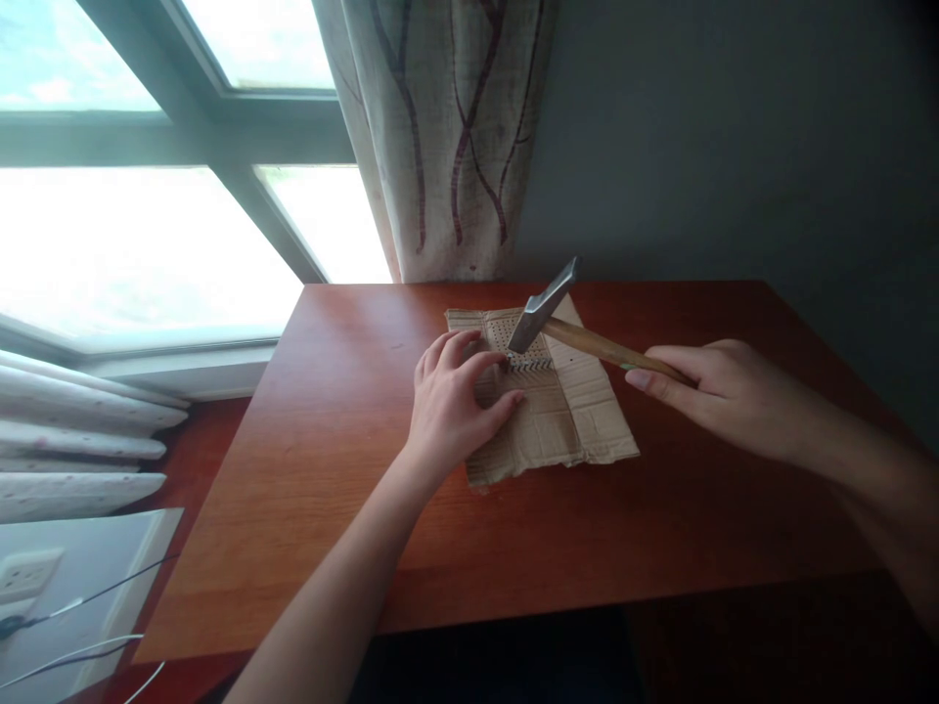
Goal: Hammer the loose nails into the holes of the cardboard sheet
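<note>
Daylight floods through a gray-framed window point(154, 225) at left as a pale curtain point(444, 127) patterned with dark branches hangs beyond a reddish wooden bench point(308, 499); near left, cables point(132, 580) trail beside a white wall socket point(29, 575).

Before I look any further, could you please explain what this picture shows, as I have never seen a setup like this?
Certainly. There is no machine here: these are a person's own bare hands. The single picture comes from a camera worn on the head, looking forward and down.

In front is a wooden table, with a window on the left and a curtain behind. On the table lies a creased piece of cardboard, dotted with small dark marks and bearing a row of what look like nails.

The right hand grips a hammer by its handle, its head over the cardboard. The left hand rests on the cardboard, fingertips near the row; whether they pinch anything is unclear.
</note>
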A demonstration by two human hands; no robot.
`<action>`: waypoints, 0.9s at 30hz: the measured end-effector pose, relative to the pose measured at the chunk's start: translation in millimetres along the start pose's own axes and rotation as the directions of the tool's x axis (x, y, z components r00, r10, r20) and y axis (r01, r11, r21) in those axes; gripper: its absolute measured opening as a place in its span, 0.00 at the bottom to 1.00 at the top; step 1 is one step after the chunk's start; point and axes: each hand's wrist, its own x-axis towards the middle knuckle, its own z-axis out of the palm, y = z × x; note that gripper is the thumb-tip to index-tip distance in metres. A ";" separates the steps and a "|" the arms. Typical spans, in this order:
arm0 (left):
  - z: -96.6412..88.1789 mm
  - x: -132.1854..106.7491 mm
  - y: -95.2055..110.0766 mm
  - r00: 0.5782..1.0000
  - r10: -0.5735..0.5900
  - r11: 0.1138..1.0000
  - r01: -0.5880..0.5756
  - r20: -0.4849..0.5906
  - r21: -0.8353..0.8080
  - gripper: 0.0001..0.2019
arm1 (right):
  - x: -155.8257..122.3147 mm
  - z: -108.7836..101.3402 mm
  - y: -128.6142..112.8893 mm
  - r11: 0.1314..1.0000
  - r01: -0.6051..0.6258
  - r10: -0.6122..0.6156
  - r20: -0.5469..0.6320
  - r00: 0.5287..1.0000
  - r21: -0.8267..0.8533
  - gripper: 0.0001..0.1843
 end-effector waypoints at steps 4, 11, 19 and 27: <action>3.7 0.2 -2.5 1.000 -0.022 0.999 0.022 0.002 -0.045 0.18 | 1.3 0.1 -1.4 1.000 0.023 -0.023 0.002 1.000 -0.009 0.31; 5.3 -0.3 -3.7 0.999 -0.034 0.996 0.033 -0.006 -0.077 0.18 | 4.1 -0.8 -7.6 1.000 0.024 -0.024 0.023 0.999 -0.018 0.31; 4.6 -0.8 -2.2 0.999 -0.046 0.995 0.045 -0.002 -0.089 0.18 | 2.3 -2.6 -6.8 0.999 0.024 -0.024 0.014 1.000 -0.038 0.29; 4.0 -1.0 -1.6 0.999 -0.035 0.997 0.035 0.007 -0.071 0.19 | 4.5 0.6 -7.6 1.000 0.006 -0.005 0.052 0.999 -0.029 0.31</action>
